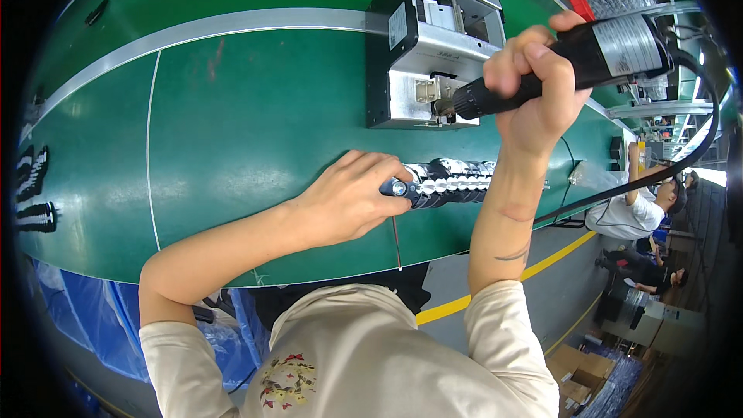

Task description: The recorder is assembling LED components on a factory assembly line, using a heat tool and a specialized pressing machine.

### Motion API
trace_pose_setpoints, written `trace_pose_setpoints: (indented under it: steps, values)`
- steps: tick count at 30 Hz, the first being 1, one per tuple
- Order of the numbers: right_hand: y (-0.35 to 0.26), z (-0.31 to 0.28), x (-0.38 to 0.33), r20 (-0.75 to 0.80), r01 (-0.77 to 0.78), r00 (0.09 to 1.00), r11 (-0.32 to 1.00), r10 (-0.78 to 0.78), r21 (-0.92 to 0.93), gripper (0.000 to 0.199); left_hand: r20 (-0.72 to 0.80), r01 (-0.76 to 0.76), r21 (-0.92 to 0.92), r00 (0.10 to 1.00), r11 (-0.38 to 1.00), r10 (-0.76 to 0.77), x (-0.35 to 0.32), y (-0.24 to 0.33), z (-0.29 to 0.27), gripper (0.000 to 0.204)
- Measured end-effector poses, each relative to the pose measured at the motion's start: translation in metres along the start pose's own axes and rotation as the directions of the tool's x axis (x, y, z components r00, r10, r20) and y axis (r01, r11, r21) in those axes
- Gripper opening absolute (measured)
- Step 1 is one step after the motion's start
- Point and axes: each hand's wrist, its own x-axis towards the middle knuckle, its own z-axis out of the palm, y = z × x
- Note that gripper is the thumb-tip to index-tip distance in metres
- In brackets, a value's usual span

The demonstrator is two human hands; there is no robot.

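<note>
Though ridged, cylindrical black screwdriver (590,54)

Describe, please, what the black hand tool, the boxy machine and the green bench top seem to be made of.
Black hand tool: probably hard plastic, satin, with a ribbed nose. Boxy machine: likely sheet metal, its silvery front softly reflecting light. Green bench top: smooth, slightly glossy, with pale reflections; rubber mat or laminate, unclear which.

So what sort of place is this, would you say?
Most likely a factory assembly area: the right hand holds a corded power screwdriver, and a metal machine stands on a long green workbench.
</note>
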Motion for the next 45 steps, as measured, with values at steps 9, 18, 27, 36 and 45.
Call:
trace_pose_setpoints:
  steps: [9, 18, 27, 36, 45]
  values:
    - [-0.023, -0.012, -0.053, 0.07, -0.018, 0.997, 0.995, 0.011, 0.098, 0.046, -0.02, -0.014, -0.001, 1.0, 1.0, 0.014, 0.001, -0.001, 0.004, 0.014]
    - [-0.028, 0.001, -0.099, 0.038, -0.109, 0.993, 0.994, 0.108, 0.028, 0.044, -0.026, 0.006, -0.003, 1.0, 1.0, -0.006, -0.002, -0.002, 0.003, 0.012]
    - [-0.026, 0.007, -0.118, 0.082, -0.055, 0.995, 0.998, 0.059, -0.04, 0.04, 0.002, -0.011, -0.001, 1.0, 1.0, 0.011, -0.001, -0.002, 0.0, 0.023]
    - [-0.025, 0.002, -0.12, 0.166, -0.132, 0.978, 0.99, 0.123, 0.043, 0.038, 0.052, 0.071, -0.067, 0.996, 0.995, -0.067, 0.0, 0.004, -0.005, 0.028]
    - [-0.036, -0.015, -0.089, 0.204, -0.122, 0.977, 0.942, 0.06, 0.311, 0.046, -0.004, 0.067, -0.12, 0.998, 0.99, -0.068, 0.002, 0.0, -0.004, 0.03]
